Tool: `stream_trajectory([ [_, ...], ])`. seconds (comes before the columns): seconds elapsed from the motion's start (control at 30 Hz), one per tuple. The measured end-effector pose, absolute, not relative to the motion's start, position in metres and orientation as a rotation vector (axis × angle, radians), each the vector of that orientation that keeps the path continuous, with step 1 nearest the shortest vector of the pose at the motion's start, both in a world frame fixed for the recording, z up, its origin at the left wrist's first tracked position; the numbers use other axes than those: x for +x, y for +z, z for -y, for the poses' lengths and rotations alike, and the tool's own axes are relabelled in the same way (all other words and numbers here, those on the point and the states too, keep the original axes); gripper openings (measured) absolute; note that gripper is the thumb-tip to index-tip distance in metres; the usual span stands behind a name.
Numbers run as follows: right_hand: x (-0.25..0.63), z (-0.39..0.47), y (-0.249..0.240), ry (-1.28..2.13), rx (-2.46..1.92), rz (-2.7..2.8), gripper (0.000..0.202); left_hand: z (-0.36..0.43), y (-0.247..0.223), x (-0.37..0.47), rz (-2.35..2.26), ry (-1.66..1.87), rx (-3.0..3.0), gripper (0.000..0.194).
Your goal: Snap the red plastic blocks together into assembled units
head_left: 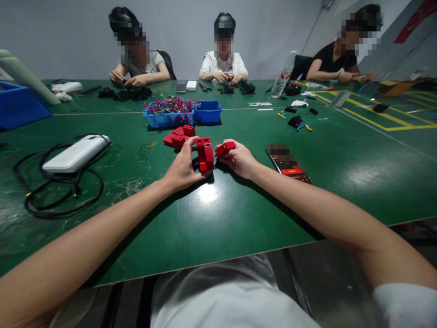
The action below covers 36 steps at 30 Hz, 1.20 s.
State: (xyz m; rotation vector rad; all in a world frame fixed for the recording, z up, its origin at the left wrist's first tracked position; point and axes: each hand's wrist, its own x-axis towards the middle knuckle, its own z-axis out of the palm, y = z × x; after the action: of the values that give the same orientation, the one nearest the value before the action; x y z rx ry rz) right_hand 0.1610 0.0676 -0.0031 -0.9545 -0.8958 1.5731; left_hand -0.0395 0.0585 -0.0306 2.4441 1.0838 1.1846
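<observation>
My left hand (184, 167) is closed around a red block-shaped part (205, 155) with round holes in its top, held upright just above the table. Close by on the right, my right hand (241, 159) pinches a smaller red piece (225, 148) between thumb and fingers. A small gap separates the two red parts. Behind my left hand, several more red parts (178, 138) lie in a loose pile on the green table (218, 218). My fingers partly cover both held parts.
Beyond the pile stand a blue bin of coloured wires (167, 119) and a smaller blue bin (209, 112). A white power bank (78, 154) with black cable lies left, a phone (287, 163) right. A bottle (284, 75) stands farther back. Three people sit across the table.
</observation>
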Motion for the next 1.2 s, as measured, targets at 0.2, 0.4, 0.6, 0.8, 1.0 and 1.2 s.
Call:
stream_trajectory([
  [0.2, 0.161, -0.067, -0.004, 1.605, -0.929, 0.891, 0.035, -0.058, -0.03, -0.039, -1.075, 1.194, 2.444, 0.095],
  [0.4, 0.162, -0.067, -0.004, 1.602, -0.928, 0.915, 0.034, -0.058, -0.03, -0.039, -1.065, 1.212, 2.446, 0.096],
  [0.6, 0.162, -0.069, -0.005, 1.568, -0.955, 0.906, 0.034, -0.059, -0.031, -0.039, -1.075, 1.204, 2.446, 0.096],
  [0.8, 0.162, -0.072, -0.008, 1.581, -0.946, 0.899, 0.043, -0.057, -0.029, -0.039, -1.08, 1.183, 2.466, 0.096],
  [1.0, 0.162, -0.075, -0.009, 1.629, -0.911, 0.843, 0.02, -0.057, -0.029, -0.04, -1.08, 1.176, 2.463, 0.096],
  [1.2, 0.164, -0.076, -0.017, 1.589, -0.88, 0.881, 0.039, -0.058, -0.03, -0.04, -1.076, 1.19, 2.461, 0.095],
])
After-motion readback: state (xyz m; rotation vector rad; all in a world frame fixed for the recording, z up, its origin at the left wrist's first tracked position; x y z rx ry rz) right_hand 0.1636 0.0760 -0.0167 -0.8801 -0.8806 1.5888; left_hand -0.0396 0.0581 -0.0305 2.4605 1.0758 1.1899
